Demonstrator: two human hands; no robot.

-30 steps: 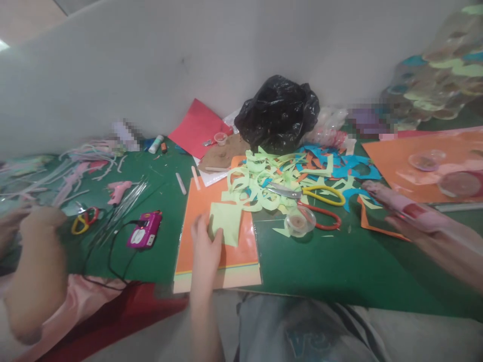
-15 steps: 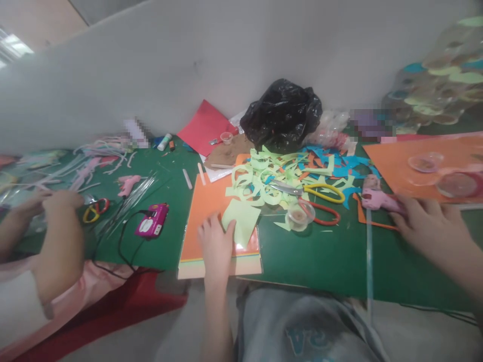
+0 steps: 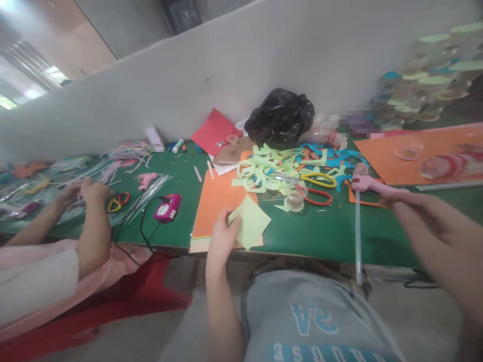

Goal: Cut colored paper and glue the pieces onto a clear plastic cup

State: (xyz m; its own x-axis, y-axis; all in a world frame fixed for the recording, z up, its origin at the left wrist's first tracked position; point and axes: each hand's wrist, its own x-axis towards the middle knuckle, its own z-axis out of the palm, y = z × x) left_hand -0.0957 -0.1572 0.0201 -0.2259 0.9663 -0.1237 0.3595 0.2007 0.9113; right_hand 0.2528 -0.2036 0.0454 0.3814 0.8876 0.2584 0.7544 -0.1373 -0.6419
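My left hand (image 3: 223, 236) pinches a light green sheet of paper (image 3: 250, 223) between thumb and fingers, above a pack of coloured paper (image 3: 211, 206) with an orange sheet on top. At the right, my right hand (image 3: 433, 221) has its fingers closed at the handle end of a pink hot glue gun (image 3: 372, 185). A long clear glue stick (image 3: 358, 241) extends from the gun past the table's front edge. Between my hands lie scissors (image 3: 317, 186) with one yellow and one red handle, beside a small clear plastic cup (image 3: 294, 200).
Green and blue paper scraps (image 3: 264, 168) lie in front of a black plastic bag (image 3: 281, 118). Orange sheets (image 3: 381, 156) with plastic pieces are at right. At left, a co-worker's hands (image 3: 92, 193) work near another pink glue gun (image 3: 146, 181) and a magenta box (image 3: 168, 207) with cables.
My left hand has lifted the green paper off the pack and now pinches its edge. My right hand remains at the glue gun's handle. The camera view has shifted.
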